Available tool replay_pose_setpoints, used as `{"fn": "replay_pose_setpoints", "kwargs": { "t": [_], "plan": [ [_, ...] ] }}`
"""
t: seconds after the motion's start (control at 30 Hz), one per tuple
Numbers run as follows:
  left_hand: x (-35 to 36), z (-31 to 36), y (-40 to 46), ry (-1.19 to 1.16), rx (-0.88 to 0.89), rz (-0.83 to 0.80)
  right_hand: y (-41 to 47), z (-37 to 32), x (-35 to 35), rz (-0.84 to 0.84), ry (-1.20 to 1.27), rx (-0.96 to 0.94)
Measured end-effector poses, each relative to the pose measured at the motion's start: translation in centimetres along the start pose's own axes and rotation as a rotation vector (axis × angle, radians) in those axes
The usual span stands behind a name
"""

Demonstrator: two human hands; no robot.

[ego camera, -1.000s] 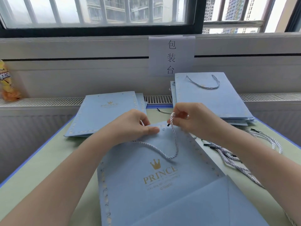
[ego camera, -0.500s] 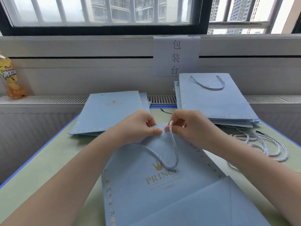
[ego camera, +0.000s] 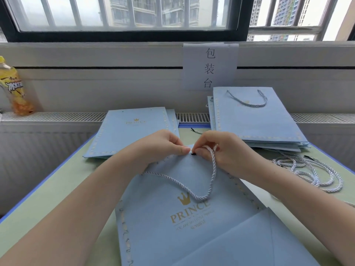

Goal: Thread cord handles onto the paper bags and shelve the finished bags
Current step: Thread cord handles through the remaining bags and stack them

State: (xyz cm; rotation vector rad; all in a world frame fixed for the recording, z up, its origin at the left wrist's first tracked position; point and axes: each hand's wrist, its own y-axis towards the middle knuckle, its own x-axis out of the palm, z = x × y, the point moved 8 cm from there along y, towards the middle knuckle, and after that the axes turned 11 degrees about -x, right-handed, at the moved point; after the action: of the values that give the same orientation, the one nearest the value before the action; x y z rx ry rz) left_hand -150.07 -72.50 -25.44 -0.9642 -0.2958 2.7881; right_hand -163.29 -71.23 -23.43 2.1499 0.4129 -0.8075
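At bag [ego camera: 172, 217] top — right hand [ego camera: 221, 150] pinching cord [ego camera: 192, 192]

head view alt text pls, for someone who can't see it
Two hands work a twisted cord at the top edge of a blue paper bag: the right hand pinches the cord's black tip, the left hand pinches the bag edge. Bag stacks and loose cords lie behind.

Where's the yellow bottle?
The yellow bottle stands at the far left of the head view, on the ledge under the window, left of the handle-less bag stack.
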Motion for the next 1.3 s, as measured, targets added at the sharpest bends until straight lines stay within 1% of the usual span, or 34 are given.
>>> {"fn": "replay_pose_setpoints", "kwargs": {
  "t": [0.13,0.27,0.43,0.6,0.67,0.83,0.93,1.0,1.1,1.2,1.3],
  "plan": [
    [0.6,-0.6,-0.4,-0.225,-0.091,-0.202,0.0,-0.5,-0.4,0.058,0.031,0.008],
    [1.0,-0.6,-0.5,-0.300,-0.104,-0.284,0.1,-0.9,-0.2,0.069,0.001,-0.004],
    [1.0,-0.9,-0.3,-0.330,-0.107,-0.293,-0.2,-0.9,0.1,0.080,-0.014,-0.007],
    [1.2,-1.4,0.1,-0.351,-0.145,-0.287,-0.1,-0.7,0.6,0.047,-0.075,-0.014],
    [1.2,-1.6,0.2,-0.340,-0.150,-0.283,-0.3,-0.5,0.8,0.033,-0.063,-0.001],
    [1.1,-1.7,0.5,-0.354,-0.135,-0.268,-0.4,-0.6,0.4,0.087,0.018,0.002],
    [0.9,-1.5,0.4,-0.320,-0.128,-0.231,-0.3,-0.4,0.4,0.088,0.035,0.009],
    [0.8,-1.7,0.6,-0.254,-0.134,-0.193,-0.3,-0.4,0.3,0.105,0.093,0.014],
    [0.4,-1.8,0.6,-0.071,-0.110,-0.097,-0.1,-0.6,-0.7,0.217,0.249,0.013],
    [0.3,-1.5,0.5,-0.020,-0.072,-0.099,0.0,-0.8,-2.0,0.353,0.393,0.012],
    [0.2,-0.9,0.3,0.074,-0.013,-0.066,-0.1,-0.7,-2.5,0.386,0.381,0.011]
  ]
}}
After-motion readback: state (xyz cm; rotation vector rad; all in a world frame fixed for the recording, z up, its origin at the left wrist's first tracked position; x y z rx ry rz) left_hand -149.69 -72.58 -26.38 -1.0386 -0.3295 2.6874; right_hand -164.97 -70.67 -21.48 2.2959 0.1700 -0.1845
